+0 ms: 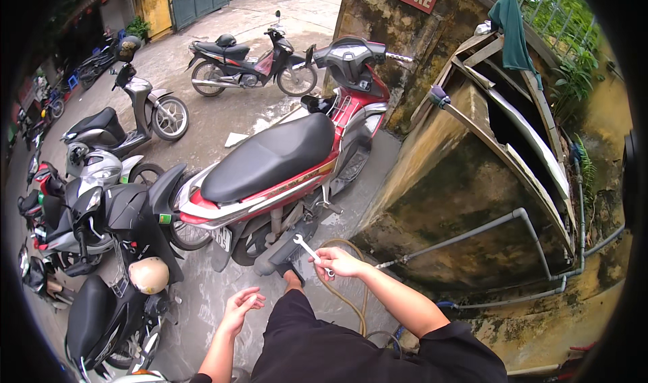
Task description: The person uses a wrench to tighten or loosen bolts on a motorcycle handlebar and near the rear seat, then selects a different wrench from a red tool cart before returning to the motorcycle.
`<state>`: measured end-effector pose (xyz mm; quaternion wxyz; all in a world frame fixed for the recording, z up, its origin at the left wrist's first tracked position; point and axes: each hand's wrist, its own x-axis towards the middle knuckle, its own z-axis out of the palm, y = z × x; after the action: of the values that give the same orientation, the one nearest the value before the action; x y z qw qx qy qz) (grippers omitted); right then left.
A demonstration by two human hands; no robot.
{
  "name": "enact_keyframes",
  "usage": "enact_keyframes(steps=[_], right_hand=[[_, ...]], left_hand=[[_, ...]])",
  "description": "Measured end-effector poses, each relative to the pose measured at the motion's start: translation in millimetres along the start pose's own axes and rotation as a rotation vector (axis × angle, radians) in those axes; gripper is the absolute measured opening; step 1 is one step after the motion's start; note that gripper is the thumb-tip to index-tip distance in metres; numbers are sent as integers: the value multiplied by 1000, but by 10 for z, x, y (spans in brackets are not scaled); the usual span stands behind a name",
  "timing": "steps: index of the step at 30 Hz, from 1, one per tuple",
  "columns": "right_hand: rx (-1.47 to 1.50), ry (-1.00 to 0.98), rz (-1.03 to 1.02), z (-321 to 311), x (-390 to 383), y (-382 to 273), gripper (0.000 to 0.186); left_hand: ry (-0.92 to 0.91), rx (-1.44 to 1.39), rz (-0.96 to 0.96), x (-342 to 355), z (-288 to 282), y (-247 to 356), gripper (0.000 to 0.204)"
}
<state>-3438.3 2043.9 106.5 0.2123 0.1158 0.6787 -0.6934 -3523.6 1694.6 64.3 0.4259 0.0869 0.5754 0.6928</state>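
Observation:
A combination wrench (308,248) is pinched in my right hand (341,262), its open jaw pointing up and to the left. The ring end shows below my fingers. My left hand (239,309) hangs lower and to the left, fingers apart and slightly bent, holding nothing. Just ahead of both hands stands a red and white scooter (270,163) with a long black seat. Its grey exhaust muffler (280,251) and rear wheel are nearest to the wrench, which is apart from them. One of my feet, in a dark sandal, is beside the muffler.
Several motorbikes crowd the left, one black with a beige helmet (149,275) on it. Behind the scooter another motorbike (253,62) is parked. On the right is a mossy concrete tank (466,207) with grey pipes (466,231). A yellowish hose (354,309) lies near my feet.

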Motion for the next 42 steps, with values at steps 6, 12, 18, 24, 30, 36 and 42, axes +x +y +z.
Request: enact_keyframes(steps=[6, 12, 18, 24, 30, 36, 42], right_hand=[[7, 381, 25, -1723, 695, -1076, 24], [100, 564, -119, -3339, 1617, -2322, 26], [37, 706, -269, -4821, 2983, -3145, 38], [-93, 834, -225, -6251, 4323, -3486, 42], [-543, 817, -223, -6678, 5146, -3617, 43], [-649, 795, -124, -6918, 5326, -3600, 41], [-692, 827, -132, -6883, 5502, -3644, 35]], left_hand=[[-242, 32, 97, 2411, 15, 1109, 34], [-221, 67, 306, 4228, 286, 2256, 29], [-112, 176, 390, 5640, 341, 3288, 31], [-26, 278, 405, 7697, 755, 4136, 32], [102, 630, 507, 9847, 1133, 4471, 46], [-73, 686, 278, 10843, 1422, 4518, 46], [-206, 443, 179, 11003, 1322, 4495, 33]])
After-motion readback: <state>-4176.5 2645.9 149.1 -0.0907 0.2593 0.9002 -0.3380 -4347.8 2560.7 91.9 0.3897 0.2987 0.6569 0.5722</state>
